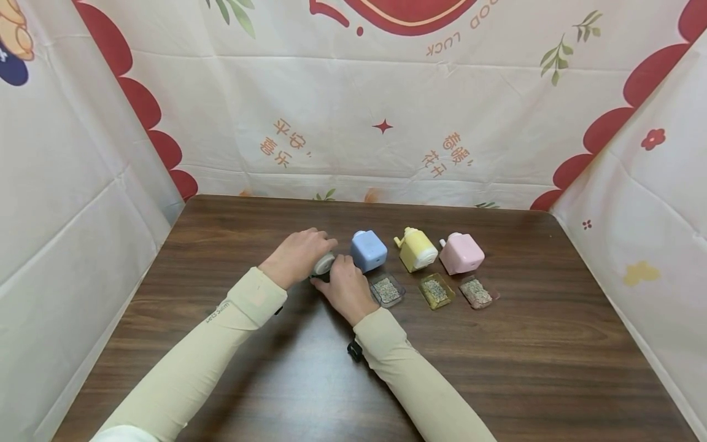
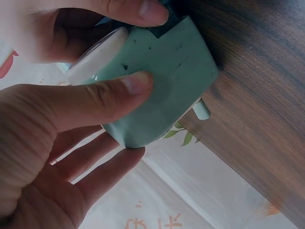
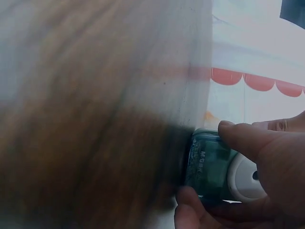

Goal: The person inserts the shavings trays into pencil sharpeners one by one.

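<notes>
A green crank pencil sharpener (image 2: 167,81) with a pale round face is tilted between both hands. My left hand (image 1: 298,255) grips its body, the thumb lying across one side and the fingers beneath. In the right wrist view, the sharpener's dark see-through shavings drawer (image 3: 209,162) has flecks at its end. Thumb and fingers of my right hand (image 1: 348,288) pinch that drawer. Whether the drawer is fully inside the body, I cannot tell. The head view leaves only the sharpener's greyish round end visible between the hands.
To the right stand a blue sharpener (image 1: 369,250), a yellow sharpener (image 1: 417,252) and a pink sharpener (image 1: 463,253). Before them lie a clear tray (image 1: 401,297), a yellowish tray (image 1: 450,294) and a pinkish tray (image 1: 493,296), all holding shavings. Printed cloth surrounds the wooden table (image 1: 552,344).
</notes>
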`<state>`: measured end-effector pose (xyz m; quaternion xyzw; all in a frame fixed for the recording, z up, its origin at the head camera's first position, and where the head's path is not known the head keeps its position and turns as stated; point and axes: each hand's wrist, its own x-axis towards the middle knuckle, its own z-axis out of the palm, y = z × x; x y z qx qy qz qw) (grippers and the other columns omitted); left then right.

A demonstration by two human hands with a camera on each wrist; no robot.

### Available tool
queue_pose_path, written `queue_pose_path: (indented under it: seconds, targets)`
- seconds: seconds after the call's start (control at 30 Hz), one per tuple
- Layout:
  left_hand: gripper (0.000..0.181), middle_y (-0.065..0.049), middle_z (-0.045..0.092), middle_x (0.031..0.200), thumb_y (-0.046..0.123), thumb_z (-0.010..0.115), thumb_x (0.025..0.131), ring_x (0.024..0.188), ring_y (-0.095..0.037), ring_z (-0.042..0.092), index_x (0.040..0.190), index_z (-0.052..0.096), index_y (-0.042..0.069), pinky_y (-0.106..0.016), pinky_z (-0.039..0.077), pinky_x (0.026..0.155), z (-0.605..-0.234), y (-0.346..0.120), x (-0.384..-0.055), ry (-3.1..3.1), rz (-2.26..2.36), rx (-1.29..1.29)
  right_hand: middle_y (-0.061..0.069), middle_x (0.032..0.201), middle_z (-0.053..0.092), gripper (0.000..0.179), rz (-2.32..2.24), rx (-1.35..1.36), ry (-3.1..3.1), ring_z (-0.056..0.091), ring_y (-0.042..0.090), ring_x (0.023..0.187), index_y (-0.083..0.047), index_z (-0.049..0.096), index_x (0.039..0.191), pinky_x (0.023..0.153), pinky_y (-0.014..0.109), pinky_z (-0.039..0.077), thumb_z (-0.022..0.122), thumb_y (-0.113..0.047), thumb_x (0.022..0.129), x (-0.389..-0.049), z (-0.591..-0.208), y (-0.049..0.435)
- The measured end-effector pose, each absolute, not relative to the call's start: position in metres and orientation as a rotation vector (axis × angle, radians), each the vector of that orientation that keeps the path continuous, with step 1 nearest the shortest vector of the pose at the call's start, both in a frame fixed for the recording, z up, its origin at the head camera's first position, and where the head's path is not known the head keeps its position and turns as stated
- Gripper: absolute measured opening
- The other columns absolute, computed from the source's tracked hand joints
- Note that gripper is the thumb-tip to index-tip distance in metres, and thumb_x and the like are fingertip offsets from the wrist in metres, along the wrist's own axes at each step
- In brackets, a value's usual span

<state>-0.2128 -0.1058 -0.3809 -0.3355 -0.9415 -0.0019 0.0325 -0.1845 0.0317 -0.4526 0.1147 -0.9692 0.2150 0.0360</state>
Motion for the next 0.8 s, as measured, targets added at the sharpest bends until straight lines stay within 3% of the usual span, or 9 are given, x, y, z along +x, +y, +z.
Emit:
queue_pose_path:
  seconds: [0.2,0.43,0.57,0.7,0.8]
  targets:
    - [0.054,-0.013,0.077,0.119,-0.003,0.097,0.073,0.111,-0.032,0.072,0.122,0.076,0.007,-0.045,0.064,0.092,-0.380,-0.104,-0.212,-2.922,-0.020,-1.024,0.019,0.099,0.067,0.057,0.651,0.366,-2.956,0.073,0.037,0.084,0.007,0.065,0.111,0.071,0.048,0.065,0.088,-0.042,0.092,-0.188,-0.454,0.032]
    - [0.047,-0.013,0.077,0.117,-0.002,0.093,0.079,0.109,-0.032,0.073,0.122,0.076,0.006,-0.044,0.064,0.091,-0.378,-0.105,-0.210,-2.898,0.010,-1.032,0.018,0.097,0.066,0.057,0.704,0.366,-3.016,0.072,0.037,0.086,0.006,0.064,0.109,0.071,0.050,0.064,0.086,-0.045,0.093,-0.186,-0.440,0.040]
    - [0.038,-0.013,0.078,0.116,-0.005,0.086,0.087,0.107,-0.032,0.073,0.122,0.077,0.006,-0.044,0.064,0.089,-0.379,-0.105,-0.210,-2.869,0.026,-1.035,0.016,0.093,0.066,0.044,0.690,0.351,-3.065,0.072,0.034,0.085,0.002,0.065,0.104,0.070,0.048,0.062,0.083,-0.037,0.097,-0.184,-0.425,0.048]
    - [0.039,-0.013,0.078,0.117,-0.008,0.084,0.088,0.108,-0.032,0.073,0.123,0.077,0.007,-0.044,0.064,0.090,-0.380,-0.105,-0.210,-2.868,0.025,-1.028,0.008,0.080,0.064,0.027,0.737,0.403,-3.098,0.067,0.024,0.073,-0.004,0.064,0.094,0.063,0.039,0.055,0.078,-0.026,0.101,-0.186,-0.417,0.056]
    - [0.038,-0.013,0.078,0.117,-0.009,0.082,0.089,0.109,-0.032,0.073,0.123,0.076,0.007,-0.045,0.064,0.090,-0.380,-0.105,-0.211,-2.879,0.022,-1.025,0.003,0.074,0.059,0.025,0.852,0.442,-3.160,0.060,0.019,0.066,-0.008,0.061,0.086,0.062,0.035,0.049,0.072,-0.022,0.104,-0.189,-0.420,0.059]
